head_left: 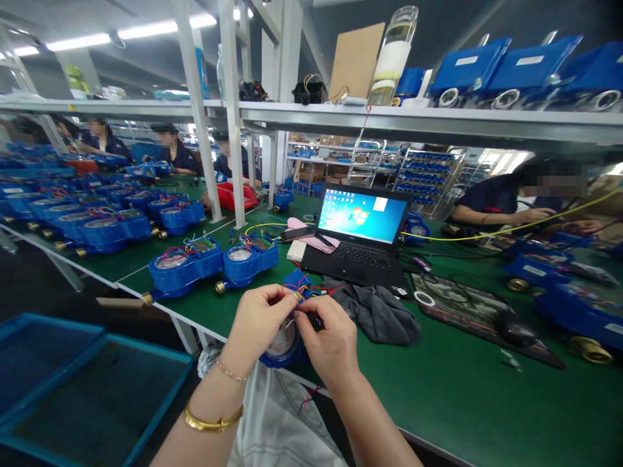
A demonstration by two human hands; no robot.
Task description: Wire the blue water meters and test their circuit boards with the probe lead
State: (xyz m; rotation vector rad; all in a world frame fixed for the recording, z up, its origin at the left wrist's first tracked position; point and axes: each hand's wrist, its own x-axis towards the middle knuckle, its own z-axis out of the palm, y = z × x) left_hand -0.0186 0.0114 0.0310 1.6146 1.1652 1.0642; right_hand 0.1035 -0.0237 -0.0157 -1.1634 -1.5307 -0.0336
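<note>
In front of me at the table edge is a blue water meter [273, 359] with a round dial, partly covered by my hands. Thin red and blue wires [305, 285] rise from it around my fingertips. My left hand [260, 321], with a gold bangle on the wrist, is closed in a pinch on the wires just above the dial. Right beside it, my right hand [331, 337] pinches at the same wires, its fingertips nearly touching the left ones. The exact spot they hold is mostly hidden by the fingers. Two more blue meters [182, 264] stand to the left.
Behind the meter sits an open laptop [363, 220]. A grey cloth [379, 314], a mouse [516, 327] on a patterned mat and more meters [584, 311] lie to the right. Blue trays [146, 347] are low at left. Co-workers sit across and at right.
</note>
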